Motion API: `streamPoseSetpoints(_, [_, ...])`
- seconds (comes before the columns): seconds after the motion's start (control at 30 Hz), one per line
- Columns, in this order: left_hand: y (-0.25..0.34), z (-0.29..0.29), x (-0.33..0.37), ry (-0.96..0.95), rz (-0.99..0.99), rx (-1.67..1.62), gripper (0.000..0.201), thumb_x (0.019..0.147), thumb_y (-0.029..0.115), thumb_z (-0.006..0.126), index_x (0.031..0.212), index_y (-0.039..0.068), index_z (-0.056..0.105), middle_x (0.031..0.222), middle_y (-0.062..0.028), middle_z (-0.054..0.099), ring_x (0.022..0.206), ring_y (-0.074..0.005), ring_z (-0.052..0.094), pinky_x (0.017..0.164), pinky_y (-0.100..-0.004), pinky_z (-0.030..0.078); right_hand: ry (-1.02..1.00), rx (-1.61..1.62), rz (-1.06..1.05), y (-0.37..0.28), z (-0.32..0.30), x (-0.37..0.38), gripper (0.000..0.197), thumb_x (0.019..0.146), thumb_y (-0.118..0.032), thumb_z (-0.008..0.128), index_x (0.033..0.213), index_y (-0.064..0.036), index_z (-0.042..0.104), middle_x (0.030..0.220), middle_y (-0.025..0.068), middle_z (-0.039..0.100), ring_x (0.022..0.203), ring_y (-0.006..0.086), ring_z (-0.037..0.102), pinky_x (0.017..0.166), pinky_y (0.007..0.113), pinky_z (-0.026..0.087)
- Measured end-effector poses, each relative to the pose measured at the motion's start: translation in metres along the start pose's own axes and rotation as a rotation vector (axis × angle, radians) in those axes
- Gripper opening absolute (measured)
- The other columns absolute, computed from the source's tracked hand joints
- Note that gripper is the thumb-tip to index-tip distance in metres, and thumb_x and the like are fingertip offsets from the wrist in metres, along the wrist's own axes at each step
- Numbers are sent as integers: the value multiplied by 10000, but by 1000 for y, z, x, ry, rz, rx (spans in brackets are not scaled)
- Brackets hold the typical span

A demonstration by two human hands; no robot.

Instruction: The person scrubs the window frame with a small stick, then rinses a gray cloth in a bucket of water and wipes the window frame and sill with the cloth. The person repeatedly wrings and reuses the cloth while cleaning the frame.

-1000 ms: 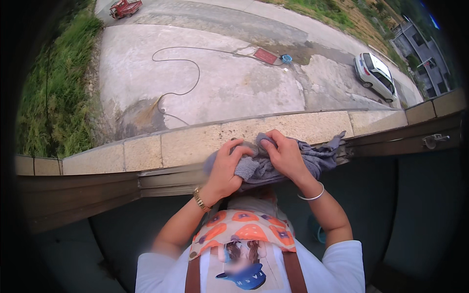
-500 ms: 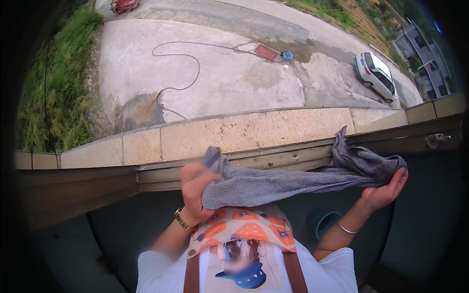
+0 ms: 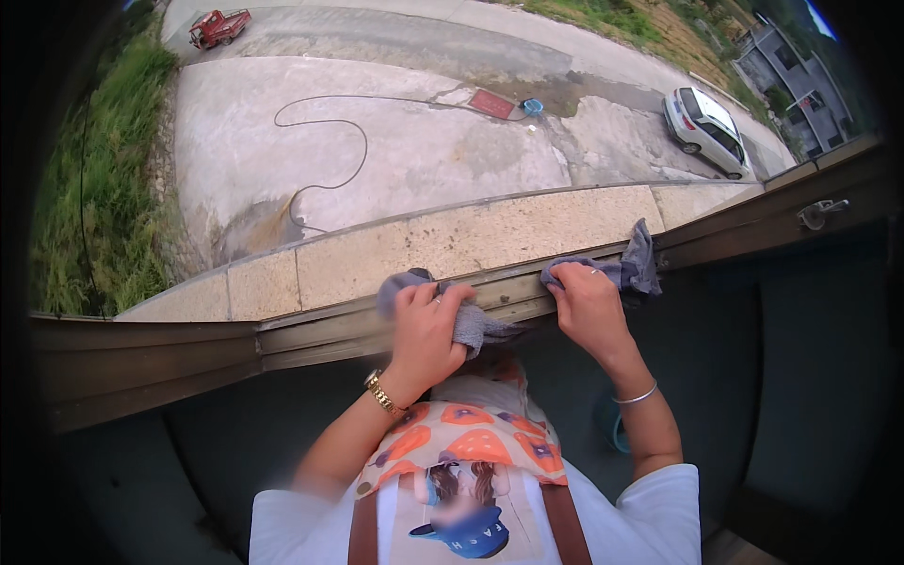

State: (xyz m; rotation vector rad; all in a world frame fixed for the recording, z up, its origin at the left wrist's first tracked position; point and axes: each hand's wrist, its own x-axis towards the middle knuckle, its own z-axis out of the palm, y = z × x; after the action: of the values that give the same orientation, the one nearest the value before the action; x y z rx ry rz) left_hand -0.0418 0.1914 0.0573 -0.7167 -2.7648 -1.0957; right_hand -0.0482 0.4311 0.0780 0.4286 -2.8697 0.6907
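A grey towel is bunched in my left hand, at the window's metal sill track. The fingers bend over it and one end sticks out past them. My right hand, farther along the same track, pinches another part of the towel, its loose corner standing up beside the frame. Bare track shows between my hands, and how the two towel parts join is hidden. A gold watch is on my left wrist and a silver bangle on my right.
A stone ledge runs outside the track, above a concrete yard far below. A window latch is on the frame at right. Behind my right forearm stands a teal bucket. Below are a hose, a white car and a red truck.
The towel was stretched between my hands above the sill. Now both hands have come closer together and down onto the track, with the towel bunched under them.
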Motion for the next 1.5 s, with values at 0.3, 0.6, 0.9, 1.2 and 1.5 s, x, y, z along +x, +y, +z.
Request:
streamPoseSetpoints(0.3, [6,13,11,-26,36,-103,468,597,53,574,1064,85,554,890,-100,588,907,-260,529,840,-379,321,-50,113,-45,-11,13,5,95,787,-87,611,865,-36,589,775,165,611,753,367,587,687,440,458])
streamPoseSetpoints(0.6, [9,13,19,-75,0,-162,392,671,46,580,1062,54,544,1022,-94,606,977,-273,536,880,-359,334,-337,401,206,-16,20,35,159,822,-130,598,937,-19,607,779,187,638,747,328,628,681,399,486])
streamPoseSetpoints(0.9, [-15,-3,21,282,-170,-265,448,670,-4,492,1116,28,522,1059,-172,568,1019,-357,494,922,-412,359,-44,433,337,17,31,72,241,857,-140,602,1033,23,582,902,166,668,819,223,650,738,311,490])
streamPoseSetpoints(1.2, [-22,-8,-4,185,-108,-17,423,654,28,524,1074,68,555,1028,-195,566,1014,-378,486,993,-476,308,-371,449,-241,-2,30,70,165,805,-59,639,961,-5,627,912,126,648,843,256,628,766,326,488])
streamPoseSetpoints(1.5, [-41,-10,-58,488,31,111,399,680,377,633,924,62,648,894,-169,610,927,-349,572,928,-513,382,137,194,-207,-5,64,110,112,802,-53,580,881,-6,645,908,145,631,843,330,599,745,398,482])
